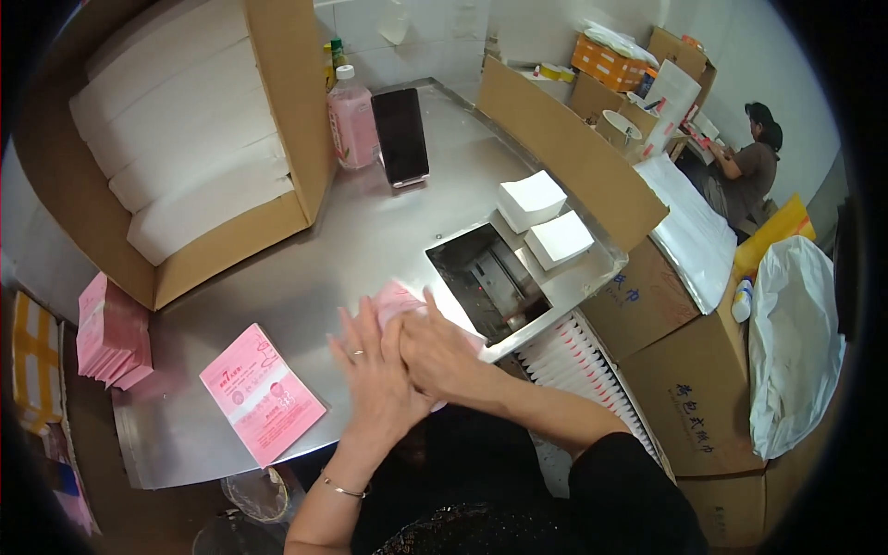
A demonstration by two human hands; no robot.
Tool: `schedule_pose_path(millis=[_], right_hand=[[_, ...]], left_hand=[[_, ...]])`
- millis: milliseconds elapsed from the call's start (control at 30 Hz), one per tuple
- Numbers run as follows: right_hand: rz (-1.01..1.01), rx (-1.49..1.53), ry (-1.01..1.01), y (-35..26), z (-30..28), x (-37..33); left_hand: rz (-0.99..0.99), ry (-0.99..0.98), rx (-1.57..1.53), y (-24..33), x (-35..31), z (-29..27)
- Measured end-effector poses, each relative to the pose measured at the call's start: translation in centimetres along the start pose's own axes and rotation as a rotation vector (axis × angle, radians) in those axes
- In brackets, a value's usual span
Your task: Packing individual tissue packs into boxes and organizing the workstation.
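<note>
Nearest us, the left hand (377,377) has its fingers extended and slightly apart; the right hand (435,356) lies against it, fingers partly bent, though we cannot tell whether they grip. At both hands we find a pink packet (396,298), partly covered, left of a rectangular opening (488,280) in the metal table (361,250). To the left lies a flat pink stack (264,398). Beyond the opening we note two white stacks (559,240); farther back, a dark phone (400,137) and a bottle (351,125); farthest, a seated co-worker (754,174).
</note>
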State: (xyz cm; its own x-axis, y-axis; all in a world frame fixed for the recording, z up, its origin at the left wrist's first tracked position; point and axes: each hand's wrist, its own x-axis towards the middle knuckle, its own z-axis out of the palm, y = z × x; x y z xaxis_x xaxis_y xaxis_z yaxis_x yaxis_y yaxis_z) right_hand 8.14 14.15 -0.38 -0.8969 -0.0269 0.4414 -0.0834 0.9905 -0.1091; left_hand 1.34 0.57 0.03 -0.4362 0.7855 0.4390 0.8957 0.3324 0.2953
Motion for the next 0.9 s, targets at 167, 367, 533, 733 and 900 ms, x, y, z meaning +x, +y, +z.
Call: schedule_pose_path(millis=[167,367,533,733,900], right_hand=[[0.339,-0.090,0.280,6.7,-3.8,-3.6],[0.614,-0.574,0.296,14.2,-4.6,-6.8],[0.621,-0.444,0.337,16.0,-5.1,-7.0],[0.596,-0.311,0.439,16.0,-5.1,-8.4],[0.164,-0.137,0.442,8.5,-2.3,-5.7]], left_hand=[[-0.005,-0.068,0.104,-1.9,-1.2,-0.5],[-0.082,-0.176,0.121,0.5,-0.4,-1.1],[0.065,0.006,0.197,-1.1,0.9,-1.5],[-0.034,-0.188,0.241,0.0,0.6,-0.9],[0.118,-0.241,0.018,0.0,-0.6,-1.3]])
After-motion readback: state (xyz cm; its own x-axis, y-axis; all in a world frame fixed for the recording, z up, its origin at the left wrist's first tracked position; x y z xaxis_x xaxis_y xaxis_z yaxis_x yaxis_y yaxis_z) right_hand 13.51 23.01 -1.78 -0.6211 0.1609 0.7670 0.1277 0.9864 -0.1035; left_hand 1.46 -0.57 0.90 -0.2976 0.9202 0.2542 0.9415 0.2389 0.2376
